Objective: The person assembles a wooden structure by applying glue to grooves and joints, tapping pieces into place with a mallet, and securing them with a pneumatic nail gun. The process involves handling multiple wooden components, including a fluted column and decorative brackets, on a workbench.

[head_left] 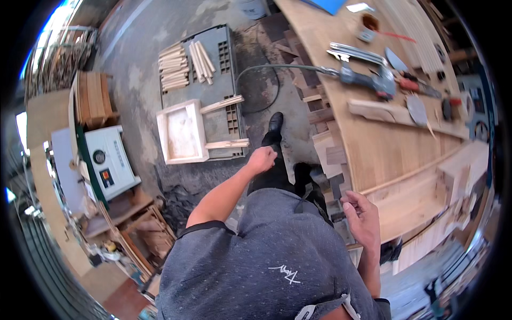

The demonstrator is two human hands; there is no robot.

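My left hand (262, 160) hangs in front of my body above my leg, its fingers curled in and nothing visible in them. The nearest thing to it is a strip of wood on the pallet, part of a pale wooden box frame (201, 128) with two pairs of strips sticking out of it. At the near end of the workbench (394, 141) is my right hand (364, 216), fingers apart and half bent, holding nothing. Beside it lies a long pale wooden assembly (408, 213). Farther up the bench rests a pneumatic nail gun (368, 80) with a hose.
Bundles of wooden strips (174, 66) lie on the grey plastic pallet (213, 98). The air hose (277, 66) hangs from bench to floor. Wood offcuts (322, 120) are piled along the bench. A white machine (111, 160) stands at left. A can (368, 28) sits on the bench.
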